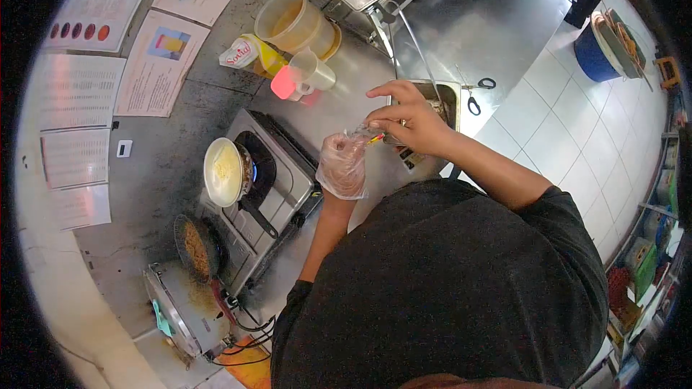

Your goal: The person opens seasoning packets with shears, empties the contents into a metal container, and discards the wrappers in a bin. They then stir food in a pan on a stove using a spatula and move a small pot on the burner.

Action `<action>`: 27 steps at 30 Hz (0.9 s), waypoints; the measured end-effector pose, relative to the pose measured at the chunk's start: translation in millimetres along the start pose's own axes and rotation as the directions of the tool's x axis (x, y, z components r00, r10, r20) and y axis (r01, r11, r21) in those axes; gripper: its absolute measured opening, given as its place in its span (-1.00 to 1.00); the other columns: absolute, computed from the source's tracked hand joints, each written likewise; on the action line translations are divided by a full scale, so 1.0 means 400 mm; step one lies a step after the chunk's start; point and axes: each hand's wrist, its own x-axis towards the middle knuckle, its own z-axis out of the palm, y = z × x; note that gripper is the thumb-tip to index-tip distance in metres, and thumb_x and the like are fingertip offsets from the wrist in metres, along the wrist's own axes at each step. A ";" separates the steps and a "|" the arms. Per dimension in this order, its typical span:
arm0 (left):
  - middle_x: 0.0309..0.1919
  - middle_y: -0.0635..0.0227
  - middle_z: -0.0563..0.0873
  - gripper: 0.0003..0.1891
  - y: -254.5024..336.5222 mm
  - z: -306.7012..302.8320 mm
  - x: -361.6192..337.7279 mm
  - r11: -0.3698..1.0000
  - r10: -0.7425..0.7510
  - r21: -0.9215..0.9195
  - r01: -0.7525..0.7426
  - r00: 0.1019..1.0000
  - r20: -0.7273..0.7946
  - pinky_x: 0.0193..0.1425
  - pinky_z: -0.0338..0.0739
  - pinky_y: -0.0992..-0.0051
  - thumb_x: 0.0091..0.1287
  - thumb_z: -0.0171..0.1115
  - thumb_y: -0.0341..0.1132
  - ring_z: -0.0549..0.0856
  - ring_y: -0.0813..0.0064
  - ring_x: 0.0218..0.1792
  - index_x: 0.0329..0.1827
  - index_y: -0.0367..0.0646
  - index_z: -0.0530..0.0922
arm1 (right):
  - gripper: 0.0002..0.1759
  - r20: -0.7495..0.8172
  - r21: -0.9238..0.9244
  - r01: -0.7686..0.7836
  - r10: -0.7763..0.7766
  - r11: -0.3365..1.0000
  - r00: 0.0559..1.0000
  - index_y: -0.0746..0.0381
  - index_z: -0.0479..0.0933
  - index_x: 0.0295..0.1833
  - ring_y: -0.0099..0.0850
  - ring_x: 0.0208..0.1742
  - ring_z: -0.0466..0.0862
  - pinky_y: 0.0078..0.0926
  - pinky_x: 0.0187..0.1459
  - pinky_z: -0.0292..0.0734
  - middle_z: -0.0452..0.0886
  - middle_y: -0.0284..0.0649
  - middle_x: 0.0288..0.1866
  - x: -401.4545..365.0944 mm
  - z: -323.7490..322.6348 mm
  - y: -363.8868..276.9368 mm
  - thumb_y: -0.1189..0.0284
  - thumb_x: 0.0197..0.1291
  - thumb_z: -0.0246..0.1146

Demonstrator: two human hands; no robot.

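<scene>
My left hand (342, 166), in a clear plastic glove, is closed with its fingers curled in front of my body. Thumb and forefinger of my bare right hand (414, 121) pinch close beside it, the other fingers raised. Between the two hands is a small crinkled clear plastic packet (375, 138) with a yellow and red patch; its contents are too small to make out. Left of my hands, a white-lined pan (226, 171) holding something pale yellow rests over a burner with a blue flame.
A dark pan (194, 248) with browned crumbs sits at the stove's (277, 209) lower end. Farther back stand a clear measuring cup (312, 70), a pink container (285, 84), a yellow Sovia pouch (268, 57) and a large tub (285, 20). Scissors (476, 94) lie beside a metal tray (450, 104).
</scene>
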 end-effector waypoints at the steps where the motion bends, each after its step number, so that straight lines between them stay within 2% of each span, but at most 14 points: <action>1: -0.30 0.23 0.54 -0.80 -0.007 0.003 -0.006 1.000 0.000 -0.010 0.000 1.000 -0.010 -0.23 0.46 0.28 0.13 0.41 -0.53 0.57 0.17 -0.28 -0.21 -0.08 0.67 | -0.80 -0.013 -0.018 -0.002 0.002 1.000 1.000 0.02 0.78 -0.05 -0.10 0.34 0.43 -0.13 0.37 0.29 0.57 -0.22 0.30 -0.003 0.000 0.006 0.30 0.22 0.39; 5: -0.28 0.21 0.55 -0.79 -0.004 -0.002 -0.001 0.996 -0.018 -0.084 0.017 1.000 -0.009 -0.18 0.48 0.28 0.17 0.41 -0.50 0.58 0.18 -0.25 -0.13 -0.09 0.71 | -0.72 -0.009 -0.120 0.009 -0.010 0.993 1.000 0.02 0.76 0.02 -0.09 0.35 0.42 -0.10 0.37 0.31 0.56 -0.23 0.32 -0.011 -0.009 0.006 0.32 0.17 0.42; 9: -0.28 0.18 0.57 -0.83 -0.009 -0.003 0.002 0.997 -0.065 -0.042 0.066 0.998 0.021 -0.16 0.48 0.27 0.23 0.38 -0.45 0.59 0.17 -0.22 -0.12 -0.12 0.73 | -0.56 0.009 -0.213 0.002 0.000 0.977 1.000 0.00 0.70 0.17 -0.08 0.37 0.41 -0.10 0.37 0.33 0.56 -0.19 0.30 -0.012 -0.030 -0.026 0.33 0.12 0.43; 11: -0.30 0.18 0.59 -0.87 -0.052 0.015 -0.010 0.997 -0.077 0.002 0.077 0.997 0.022 -0.14 0.48 0.28 0.28 0.36 -0.40 0.59 0.18 -0.20 -0.14 -0.14 0.73 | -0.55 0.003 -0.178 -0.012 0.012 0.984 1.000 0.02 0.68 0.20 -0.10 0.34 0.45 -0.12 0.35 0.35 0.59 -0.17 0.25 -0.019 -0.045 -0.038 0.35 0.14 0.42; 14: -0.35 0.11 0.65 -0.84 -0.103 0.035 -0.020 0.990 -0.035 0.134 0.035 0.999 0.000 -0.15 0.55 0.21 0.23 0.32 -0.45 0.63 0.12 -0.23 -0.14 -0.15 0.72 | -0.59 0.008 -0.116 -0.064 0.066 0.991 0.998 0.08 0.67 0.17 -0.14 0.25 0.53 -0.18 0.29 0.41 0.63 -0.17 0.16 -0.037 -0.076 -0.032 0.37 0.18 0.39; 15: -0.36 0.12 0.66 -0.84 -0.123 0.051 -0.027 0.986 -0.123 0.109 0.123 0.992 -0.001 -0.14 0.55 0.22 0.26 0.31 -0.43 0.64 0.14 -0.24 -0.12 -0.15 0.72 | -0.62 0.012 -0.094 -0.090 0.092 0.991 0.996 0.11 0.68 0.14 -0.15 0.22 0.56 -0.20 0.26 0.43 0.65 -0.17 0.13 -0.048 -0.088 -0.024 0.38 0.19 0.38; 17: -0.39 0.14 0.69 -0.84 -0.165 0.094 -0.054 0.953 -0.299 0.057 0.298 0.954 0.003 -0.12 0.57 0.25 0.33 0.30 -0.38 0.66 0.19 -0.25 -0.07 -0.16 0.71 | -0.66 -0.106 -0.095 -0.145 0.135 0.985 0.985 0.12 0.68 0.11 -0.18 0.11 0.60 -0.23 0.18 0.47 0.68 -0.18 0.05 -0.066 -0.117 0.021 0.35 0.20 0.38; 18: -0.39 0.18 0.68 -0.82 -0.192 0.123 -0.084 0.867 -0.489 -0.089 0.491 0.871 0.048 -0.19 0.57 0.28 0.36 0.29 -0.35 0.66 0.23 -0.31 -0.04 -0.16 0.69 | -0.67 -0.165 -0.094 -0.171 0.154 0.981 0.974 0.12 0.68 0.09 -0.19 0.05 0.62 -0.25 0.14 0.49 0.69 -0.18 0.01 -0.075 -0.135 0.043 0.34 0.21 0.38; 20: -0.39 0.25 0.68 -0.79 -0.236 0.172 -0.132 0.528 -0.766 -0.327 0.784 0.606 0.214 -0.33 0.58 0.34 0.42 0.28 -0.30 0.67 0.33 -0.42 0.03 -0.16 0.67 | -0.72 -0.298 -0.015 -0.410 0.388 0.912 0.872 0.16 0.68 0.06 -0.30 -0.10 0.66 -0.36 0.02 0.54 0.71 -0.19 -0.06 -0.092 -0.180 0.066 0.37 0.24 0.36; 21: -0.40 0.28 0.67 -0.77 -0.224 0.172 -0.139 0.358 -0.827 -0.447 0.820 0.501 0.256 -0.42 0.54 0.37 0.44 0.27 -0.26 0.65 0.38 -0.48 0.05 -0.15 0.66 | -0.77 -0.377 -0.063 -0.372 0.324 0.926 0.868 0.16 0.68 0.03 -0.40 -0.17 0.65 -0.43 -0.08 0.56 0.71 -0.21 -0.07 -0.112 -0.200 0.105 0.39 0.28 0.34; 23: -0.41 0.34 0.66 -0.73 -0.179 0.167 -0.162 -0.020 -0.877 -0.620 0.784 0.284 0.387 -0.60 0.47 0.43 0.48 0.24 -0.19 0.60 0.47 -0.60 0.11 -0.14 0.63 | -0.80 -0.445 -0.089 -0.466 0.384 0.880 0.809 0.17 0.68 0.01 -0.40 -0.20 0.65 -0.44 -0.11 0.56 0.71 -0.22 -0.09 -0.133 -0.238 0.114 0.39 0.31 0.32; 26: -0.45 0.37 0.61 -0.72 -0.213 0.221 -0.260 -0.249 -0.843 -0.532 0.809 0.089 0.531 -0.74 0.34 0.47 0.47 0.25 -0.16 0.52 0.53 -0.70 0.10 -0.10 0.63 | -0.81 -0.471 -0.216 -0.519 0.377 0.827 0.797 0.18 0.68 0.00 -0.41 -0.20 0.65 -0.44 -0.13 0.56 0.71 -0.22 -0.08 -0.190 -0.284 0.159 0.39 0.32 0.32; 27: -0.41 0.30 0.66 -0.70 -0.219 0.248 -0.282 0.043 -0.783 -0.509 0.860 0.346 0.517 -0.66 0.42 0.37 0.46 0.26 -0.13 0.58 0.41 -0.66 0.07 -0.14 0.62 | -0.81 -0.473 -0.260 -0.528 0.371 0.808 0.799 0.19 0.68 -0.01 -0.41 -0.20 0.65 -0.45 -0.13 0.56 0.72 -0.22 -0.08 -0.205 -0.288 0.171 0.39 0.32 0.32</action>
